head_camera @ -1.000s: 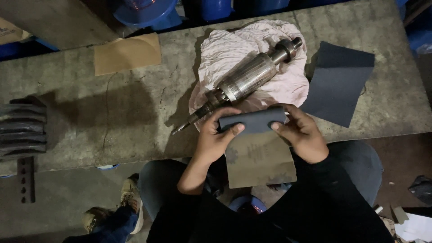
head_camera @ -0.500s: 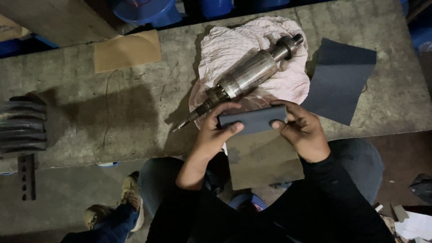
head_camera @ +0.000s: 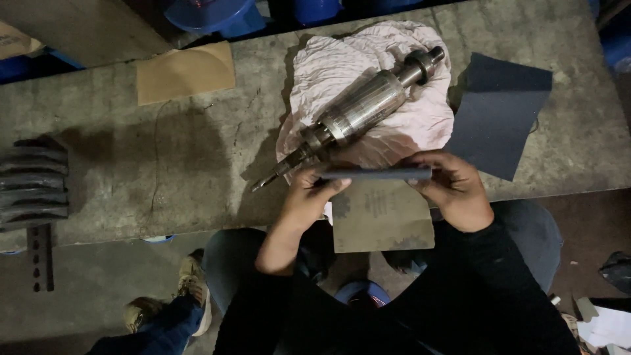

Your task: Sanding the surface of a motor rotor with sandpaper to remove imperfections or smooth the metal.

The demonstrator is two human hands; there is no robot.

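Both my hands hold one folded sheet of sandpaper (head_camera: 381, 210) at the near edge of a concrete bench (head_camera: 197, 158). My left hand (head_camera: 309, 197) pinches the left end of the fold, my right hand (head_camera: 453, 187) the right end. The dark gritty side faces up along the fold; the brownish backing hangs down toward me. Just beyond my hands a metal motor armature (head_camera: 361, 108) with a shaft lies diagonally on a crumpled pink cloth (head_camera: 342, 66).
A second dark sandpaper sheet (head_camera: 499, 112) lies right of the cloth. A tan paper sheet (head_camera: 184, 72) sits at the far left. Dark ribbed rubber parts (head_camera: 33, 181) rest at the bench's left end. Blue containers (head_camera: 217, 13) stand behind the bench.
The fold of the sandpaper has been pressed flatter, so the dark top now shows as a thin strip. Both hands stay on its ends.
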